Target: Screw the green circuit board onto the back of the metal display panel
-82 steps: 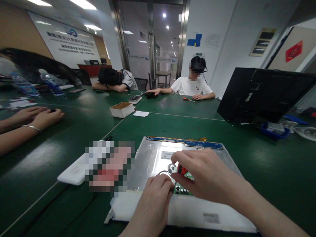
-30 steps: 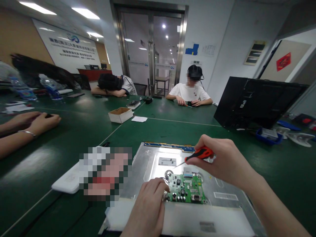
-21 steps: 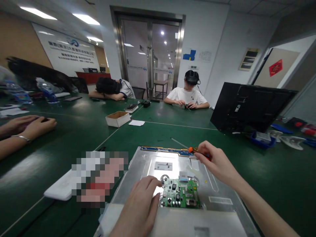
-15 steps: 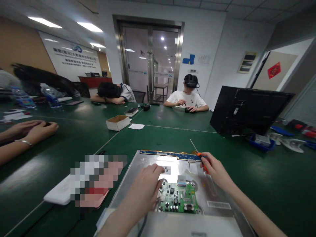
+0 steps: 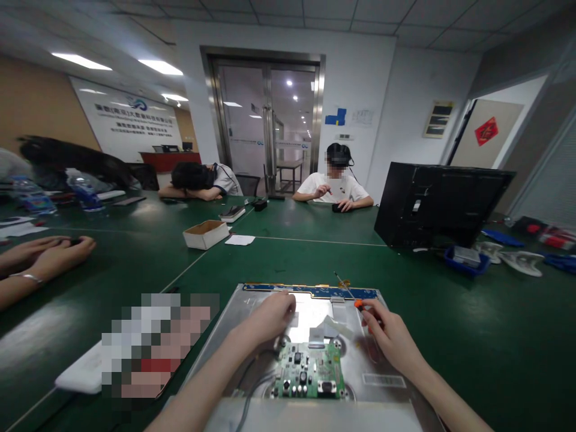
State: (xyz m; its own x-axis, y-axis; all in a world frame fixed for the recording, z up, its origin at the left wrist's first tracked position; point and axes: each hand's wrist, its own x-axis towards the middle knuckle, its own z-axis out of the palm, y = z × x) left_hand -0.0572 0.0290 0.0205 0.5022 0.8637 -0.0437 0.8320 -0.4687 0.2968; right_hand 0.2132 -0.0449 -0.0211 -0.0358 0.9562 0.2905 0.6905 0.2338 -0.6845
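Observation:
A screwdriver (image 5: 359,305) with an orange-and-black handle is gripped in my right hand (image 5: 390,337). Its thin shaft points forward and left, over the far edge of a flat metal display panel (image 5: 382,363). My left hand (image 5: 275,315) is over the panel's upper middle with fingers curled together; what they hold, if anything, is hidden. A green circuit board (image 5: 309,367) sits on the panel, nearer me than both hands. Along the panel's far edge runs a narrow blue circuit strip (image 5: 310,291). A dark cable (image 5: 245,399) bends out from the board's left side.
Blurred-out flat items (image 5: 166,348) lie left of the panel. Farther off are an open white box (image 5: 206,236), a paper slip (image 5: 240,240), a black monitor (image 5: 443,204) and a blue tray (image 5: 467,262). Another person's hands (image 5: 63,255) are at left; two people sit across the table.
The whole view has shifted slightly. My left hand has moved away from the circuit board towards the panel's far edge, its fingers more curled. The screwdriver stays in my right hand.

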